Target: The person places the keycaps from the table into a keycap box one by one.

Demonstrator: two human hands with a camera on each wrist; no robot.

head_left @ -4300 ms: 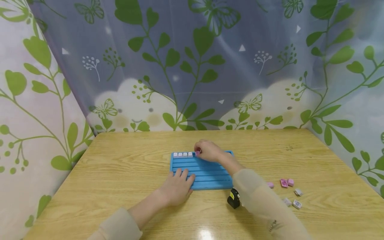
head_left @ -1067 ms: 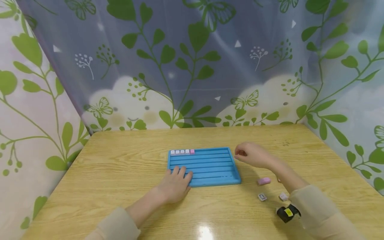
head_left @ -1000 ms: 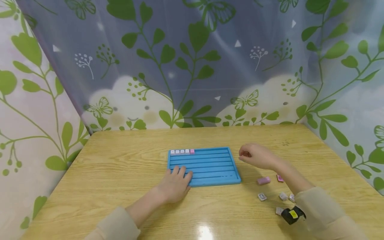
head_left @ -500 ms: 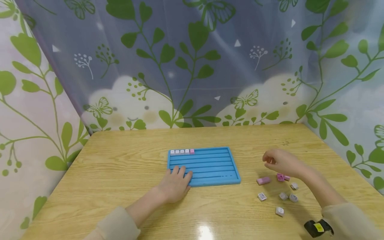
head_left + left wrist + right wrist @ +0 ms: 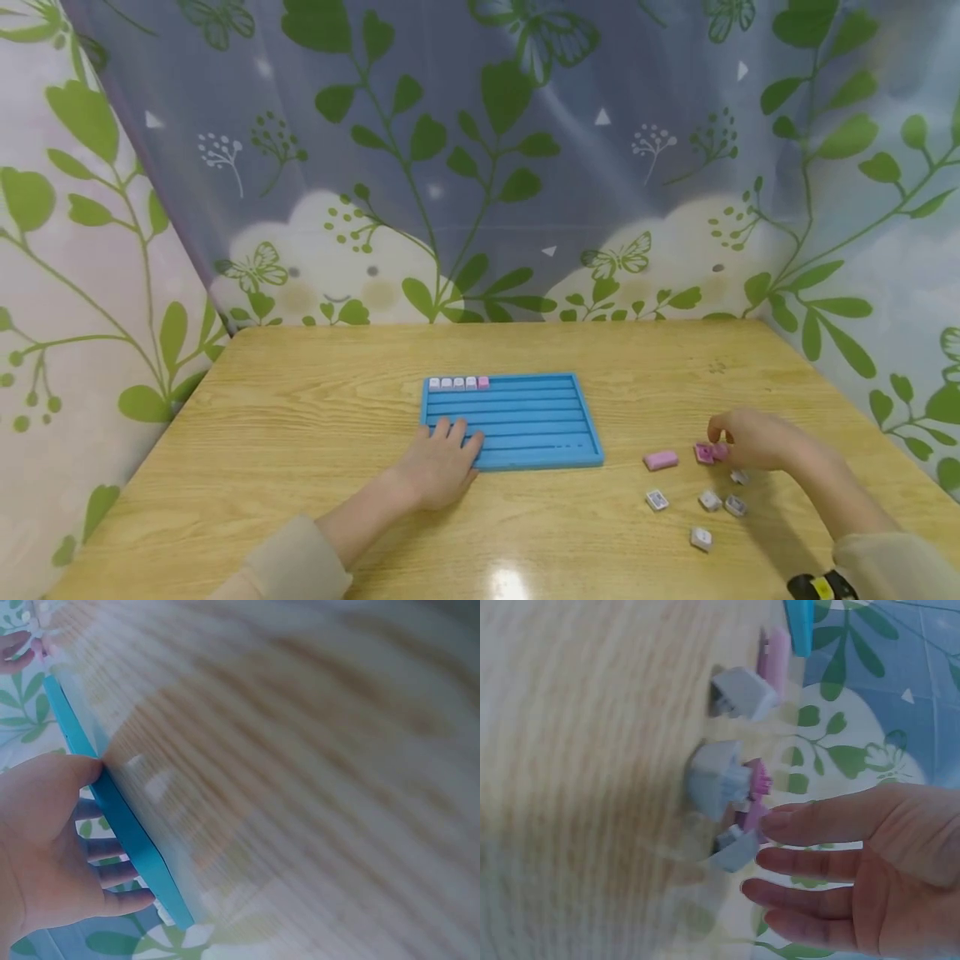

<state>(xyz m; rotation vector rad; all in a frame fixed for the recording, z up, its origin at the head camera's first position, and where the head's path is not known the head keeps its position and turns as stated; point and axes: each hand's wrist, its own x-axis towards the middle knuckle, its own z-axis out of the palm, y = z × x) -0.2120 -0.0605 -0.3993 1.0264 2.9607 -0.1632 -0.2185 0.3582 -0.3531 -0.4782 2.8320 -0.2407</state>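
My left hand (image 5: 438, 468) rests on the near left part of a blue ridged tray (image 5: 525, 462), its fingers spread over the ridges. In the left wrist view the thumb touches the tray's edge. Along the top left of the tray stand several white keycaps (image 5: 459, 384) and one pink keycap (image 5: 483, 383). To the right my right hand (image 5: 761, 442) is down at two small pink keycaps, its fingertips at the right one (image 5: 720, 451). Beside that lies the upturned pink keycap (image 5: 703, 453). In the right wrist view the thumb and fingers are apart; a firm grip does not show.
A long pink keycap (image 5: 661, 460) lies right of the tray. Several white keycaps lie loose in front of the right hand, among them one keycap (image 5: 657, 500) nearer the tray and one (image 5: 701, 538) nearest me. A patterned curtain (image 5: 480, 208) hangs behind the wooden table (image 5: 315, 375).
A pink keycap was set beside the white ones in the tray's top row. My right hand left the tray and moved right and down to the loose pink keycaps. My left hand stayed put.
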